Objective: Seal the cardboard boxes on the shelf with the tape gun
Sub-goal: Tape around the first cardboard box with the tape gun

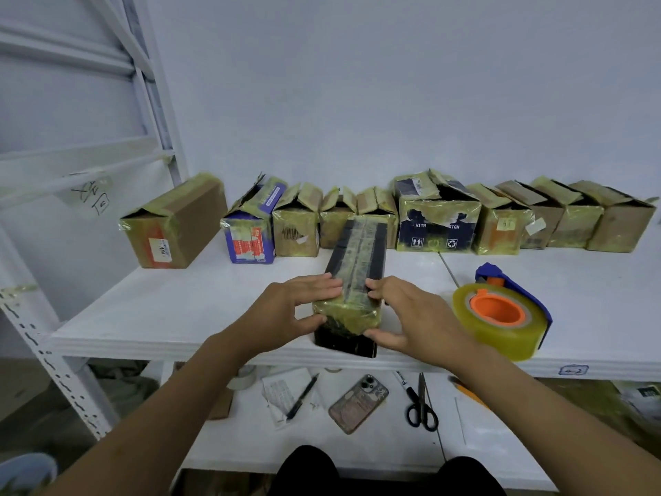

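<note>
A long black box (359,252) with a tape strip down its top lies lengthwise at the front of the white shelf (186,302). Yellowish tape covers its near end. My left hand (289,309) holds the box's near left corner, fingers on top and thumb on the end face. My right hand (407,313) holds the near right corner the same way. The blue tape gun (500,313), with an orange hub and a large clear roll, lies on the shelf right of my right hand, untouched.
Several cardboard boxes (438,216) wrapped in yellowish tape line the wall, some with raised flaps; one larger box (175,223) sits at the left. The lower shelf holds a phone (357,404), scissors (422,406), a pen (302,397) and papers. A white rack post (46,356) rises at left.
</note>
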